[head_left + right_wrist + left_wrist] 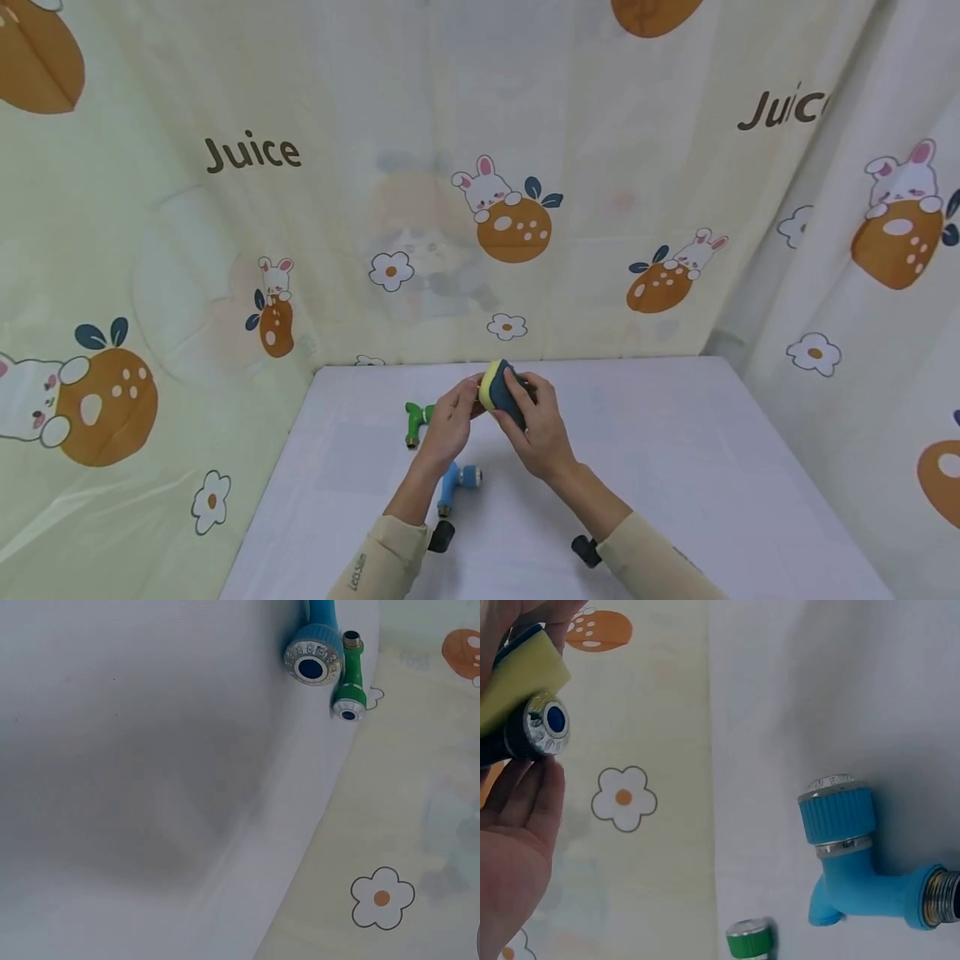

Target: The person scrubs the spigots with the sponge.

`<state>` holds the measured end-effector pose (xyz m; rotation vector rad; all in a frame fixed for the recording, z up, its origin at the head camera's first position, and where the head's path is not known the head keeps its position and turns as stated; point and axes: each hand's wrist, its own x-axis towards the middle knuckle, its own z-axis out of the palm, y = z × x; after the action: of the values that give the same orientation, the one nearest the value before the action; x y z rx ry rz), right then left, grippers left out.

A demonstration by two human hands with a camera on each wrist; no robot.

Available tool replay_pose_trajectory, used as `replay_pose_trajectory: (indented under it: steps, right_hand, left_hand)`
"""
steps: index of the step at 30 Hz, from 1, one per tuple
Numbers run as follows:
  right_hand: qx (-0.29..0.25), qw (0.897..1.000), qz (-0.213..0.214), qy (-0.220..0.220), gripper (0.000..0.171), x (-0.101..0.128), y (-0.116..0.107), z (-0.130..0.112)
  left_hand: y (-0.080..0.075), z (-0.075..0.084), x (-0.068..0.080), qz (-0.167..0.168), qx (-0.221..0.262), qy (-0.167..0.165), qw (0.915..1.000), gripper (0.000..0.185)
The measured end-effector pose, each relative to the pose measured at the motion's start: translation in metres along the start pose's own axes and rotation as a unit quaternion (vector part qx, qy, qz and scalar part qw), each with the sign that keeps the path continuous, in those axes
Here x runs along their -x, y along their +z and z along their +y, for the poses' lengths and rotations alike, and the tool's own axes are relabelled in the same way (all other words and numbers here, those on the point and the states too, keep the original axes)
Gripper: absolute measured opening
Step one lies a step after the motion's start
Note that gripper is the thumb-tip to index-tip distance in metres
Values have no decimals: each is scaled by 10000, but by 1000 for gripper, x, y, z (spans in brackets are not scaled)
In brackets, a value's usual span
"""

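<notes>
Over the far part of the table, my left hand (448,421) holds a black tap (517,735) with a silver cap and blue centre. The tap is almost wholly hidden in the head view. My right hand (546,433) grips a sponge (501,398), yellow on one side and dark blue on the other. Its thumb and fingers press on the dark side. In the left wrist view, the sponge's yellow side lies against the tap, with left fingers below. Neither hand appears in the right wrist view.
A green tap (413,423) lies on the white table (675,467), left of my hands. Nearer, a blue tap (452,483) lies by my left forearm. Curtains (345,208) printed with rabbits and oranges stand behind and beside the table. Black devices (441,536) sit at both wrists.
</notes>
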<state>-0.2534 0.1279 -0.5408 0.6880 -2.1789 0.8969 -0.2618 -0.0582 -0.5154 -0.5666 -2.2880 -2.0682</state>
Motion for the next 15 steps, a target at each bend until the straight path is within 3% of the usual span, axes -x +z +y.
replay_pose_trajectory:
  steps: [10,15]
  right_hand:
    - [558,9984,-72,-76,72,-4,-2,0]
    - [722,9973,-90,-119,73,-5,-4,2]
  left_hand:
    - [-3,4,2,-57,-271,-125,9995,51]
    - [-3,4,3,92,-463,27,9989,45]
